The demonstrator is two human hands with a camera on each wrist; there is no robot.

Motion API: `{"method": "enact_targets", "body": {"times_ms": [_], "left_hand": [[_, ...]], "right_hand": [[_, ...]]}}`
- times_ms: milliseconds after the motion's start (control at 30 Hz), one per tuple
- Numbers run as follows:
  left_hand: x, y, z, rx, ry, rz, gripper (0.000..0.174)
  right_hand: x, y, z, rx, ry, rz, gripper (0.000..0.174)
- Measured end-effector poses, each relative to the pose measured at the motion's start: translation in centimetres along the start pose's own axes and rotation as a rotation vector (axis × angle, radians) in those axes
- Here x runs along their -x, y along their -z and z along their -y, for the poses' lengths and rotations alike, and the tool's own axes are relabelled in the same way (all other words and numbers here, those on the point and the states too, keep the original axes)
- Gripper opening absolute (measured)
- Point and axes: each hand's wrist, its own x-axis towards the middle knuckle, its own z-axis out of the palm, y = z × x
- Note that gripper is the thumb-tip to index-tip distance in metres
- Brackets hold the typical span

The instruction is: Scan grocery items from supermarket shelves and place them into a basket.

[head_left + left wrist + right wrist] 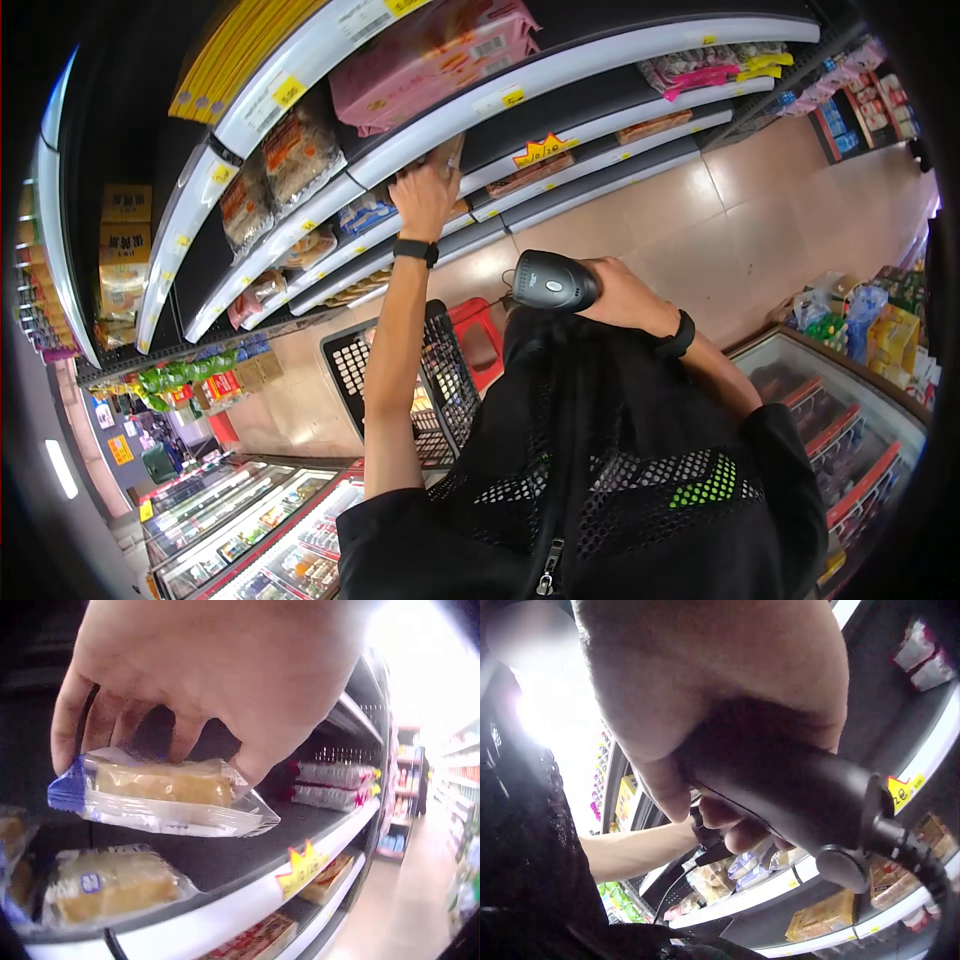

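Note:
In the left wrist view my left hand [217,667] grips a wrapped bread [165,787] from above, fingers along its far side and thumb at the near end. The wrapper is clear with a blue end. A similar packaged bread [116,889] lies on the shelf just below. In the head view, the left hand [425,198] reaches in at the shelf edge. My right hand [628,297] holds a black barcode scanner [555,282] in front of the body. The scanner's handle [780,784] and its coiled cord [911,851] show in the right wrist view.
White-edged shelves [590,65] hold packaged breads and a pink package [430,65]. A yellow star-shaped price tag [543,150] sticks up from one edge. Below stand a black shopping basket [440,385] and a red stool-like object [478,340]. Glass-topped freezers [245,520] line the other side.

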Motion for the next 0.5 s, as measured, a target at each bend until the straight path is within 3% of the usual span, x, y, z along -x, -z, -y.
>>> {"method": "enact_targets", "body": {"times_ms": [67, 100, 133, 200, 267, 333, 367, 433, 467, 500], "left_hand": [[-1.8, -2.7, 1.6, -0.088, -0.24, -0.233, 0.051], [-2.3, -3.0, 1.4, -0.135, -0.216, -0.329, 0.046], [-2.6, -3.3, 1.3, -0.135, -0.231, -0.327, 0.046], [-3.2, -3.8, 1.9, -0.172, -0.133, -0.057, 0.049], [-3.3, -4.8, 2.3, -0.134, -0.195, -0.128, 0.051], [-3.1, -4.8, 2.2, -0.18, -0.337, -0.453, 0.032], [-3.2, -4.6, 2.5, -0.181, -0.345, -0.452, 0.032], [-3.4, -4.5, 3.3, -0.387, -0.556, -0.501, 0.034], [-3.6, -4.4, 3.7, -0.38, -0.56, -0.5, 0.034], [-3.9, -3.9, 4.0, -0.13, -0.394, -0.159, 0.038]], "right_hand": [[0.1, 0.4, -0.1, 0.007, 0.024, -0.025, 0.045], [0.2, 0.5, -0.2, 0.019, 0.045, -0.037, 0.043], [0.3, 0.7, -0.3, 0.011, 0.041, -0.048, 0.043], [0.4, 1.3, -0.4, 0.028, 0.001, -0.063, 0.044], [0.4, 1.7, -0.5, 0.027, -0.034, -0.052, 0.044], [0.2, 1.8, -0.5, 0.023, -0.064, -0.042, 0.044], [0.2, 1.7, -0.5, 0.012, -0.062, -0.053, 0.044], [0.2, 1.8, -0.7, 0.001, -0.066, -0.068, 0.043], [0.2, 1.8, -0.8, 0.013, -0.079, -0.064, 0.043], [0.3, 1.9, -1.0, 0.023, -0.093, -0.059, 0.043]]}}
